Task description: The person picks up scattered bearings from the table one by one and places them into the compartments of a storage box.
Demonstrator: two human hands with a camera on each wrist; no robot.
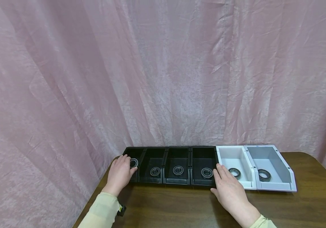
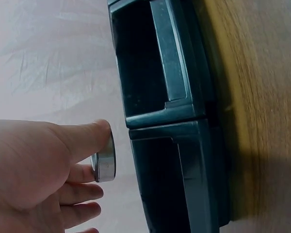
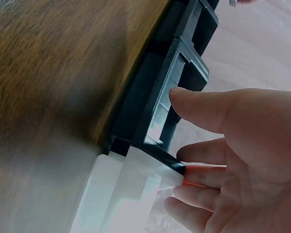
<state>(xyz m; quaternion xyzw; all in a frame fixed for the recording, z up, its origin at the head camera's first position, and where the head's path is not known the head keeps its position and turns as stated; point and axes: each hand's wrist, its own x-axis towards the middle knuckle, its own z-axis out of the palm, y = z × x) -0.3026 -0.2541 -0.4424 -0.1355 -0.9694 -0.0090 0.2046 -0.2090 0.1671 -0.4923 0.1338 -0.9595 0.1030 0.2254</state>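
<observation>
My left hand (image 1: pixel 119 172) pinches a ball bearing (image 2: pixel 106 162) between thumb and fingers, held above the bins in the left wrist view. In the head view this bearing (image 1: pixel 134 162) overlaps the leftmost black bin (image 1: pixel 135 151). My right hand (image 1: pixel 231 190) holds nothing; its fingers extend over where the last black bin (image 1: pixel 204 152) meets the white bin (image 1: pixel 231 153). Its thumb lies by that black bin's front edge in the right wrist view. One bearing (image 1: pixel 207 173) lies in that black bin, and another bearing (image 1: pixel 234 173) sits in the white one, partly behind the right hand.
Two middle black bins (image 1: pixel 155 153) hold one bearing (image 1: pixel 155 171) and another bearing (image 1: pixel 178 170). At the right end a pale grey bin (image 1: pixel 271 155) contains a bearing (image 1: pixel 264 175). The row stands on a wooden table (image 1: pixel 168 205) before a pink curtain (image 1: pixel 174 79).
</observation>
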